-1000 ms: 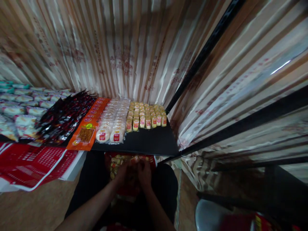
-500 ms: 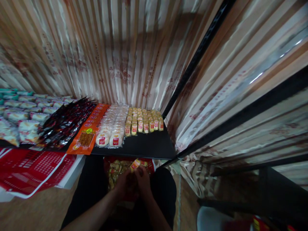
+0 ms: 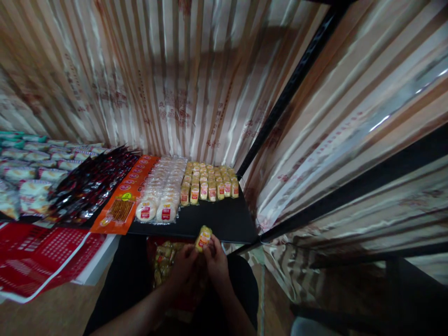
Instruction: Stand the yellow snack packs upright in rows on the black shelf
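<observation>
— Right hand (image 3: 216, 261), what's it doing?
— Fingers closed on a yellow snack packet (image 3: 203, 238); left hand (image 3: 185, 267) pinches it too.
— Where's the packet?
— At the near edge of the black tabletop (image 3: 227, 220), over the lap.

No text legible. Labels on held pack (image 3: 203, 237), yellow packs (image 3: 210, 189) and round packs (image 3: 156, 211), print on orange pack (image 3: 121, 207), red sheet (image 3: 42, 252), curtain (image 3: 175, 100) marks: all too blurred.
</observation>
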Demonstrator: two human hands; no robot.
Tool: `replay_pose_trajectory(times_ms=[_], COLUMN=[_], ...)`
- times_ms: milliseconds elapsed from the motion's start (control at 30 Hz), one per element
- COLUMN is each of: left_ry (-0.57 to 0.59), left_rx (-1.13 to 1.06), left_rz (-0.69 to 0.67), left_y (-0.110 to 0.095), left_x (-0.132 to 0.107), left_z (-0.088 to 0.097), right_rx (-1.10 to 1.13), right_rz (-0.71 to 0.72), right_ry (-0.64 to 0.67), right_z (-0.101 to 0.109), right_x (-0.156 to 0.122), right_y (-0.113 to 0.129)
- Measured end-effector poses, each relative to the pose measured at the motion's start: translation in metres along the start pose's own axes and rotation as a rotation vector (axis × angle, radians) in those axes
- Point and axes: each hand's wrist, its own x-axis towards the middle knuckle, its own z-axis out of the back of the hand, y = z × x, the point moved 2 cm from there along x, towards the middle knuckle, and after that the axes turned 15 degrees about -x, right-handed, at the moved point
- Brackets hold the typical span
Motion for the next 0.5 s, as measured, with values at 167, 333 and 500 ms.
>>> replay_pose_trajectory(times_ms=[167, 333, 500], left_ry=[-0.112, -0.032, -0.009], left_rx=[0.129, 0.162, 0.166], left_rz=[-0.197, -0.326, -0.331], left_y=[-0.022, -0.039, -0.044], left_x=[0.017, 0.044, 0.071], left_z=[-0.016, -0.038, -0.05], right_rx=[-0.015, -0.18, -0.316], right_rz=[0.053, 0.079, 0.114], right_ry=[-0.035, -0.145, -0.178], right_z=[0.008, 0.006, 0.001], right_x=[0.047, 0.088, 0.119], right_y=[0.011, 0.017, 0.028])
